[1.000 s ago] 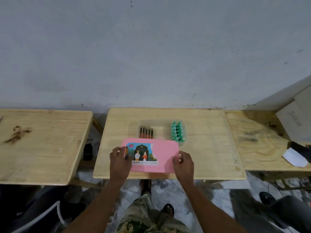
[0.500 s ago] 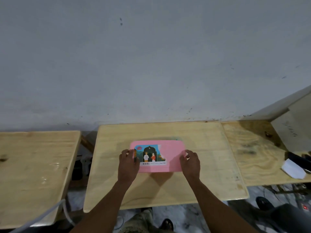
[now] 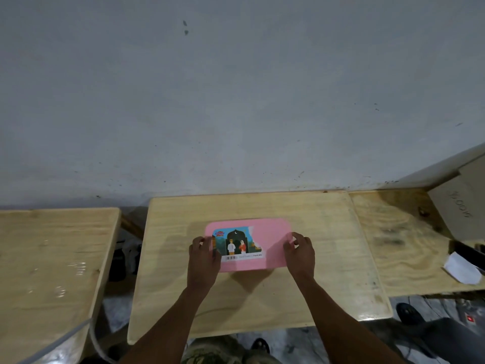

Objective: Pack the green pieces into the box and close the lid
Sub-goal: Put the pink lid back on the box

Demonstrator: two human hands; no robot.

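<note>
A pink lid (image 3: 273,233) with a colourful picture label lies flat over the box on the middle wooden table (image 3: 328,258). It covers the box and the green pieces completely, so neither shows. My left hand (image 3: 203,256) grips the lid's left end, fingers curled at the edge and thumb on the label. At the right end my right hand (image 3: 300,252) holds the lid with curled fingers.
A second wooden table (image 3: 52,258) stands to the left across a gap. A third table (image 3: 399,232) adjoins on the right, with a folded white paper (image 3: 462,267), a dark object and a leaning board (image 3: 462,206). The grey wall is close behind.
Both hands carried the pink lid away from me, from the table's near edge over the box. The green pieces and the box, visible before, are now covered.
</note>
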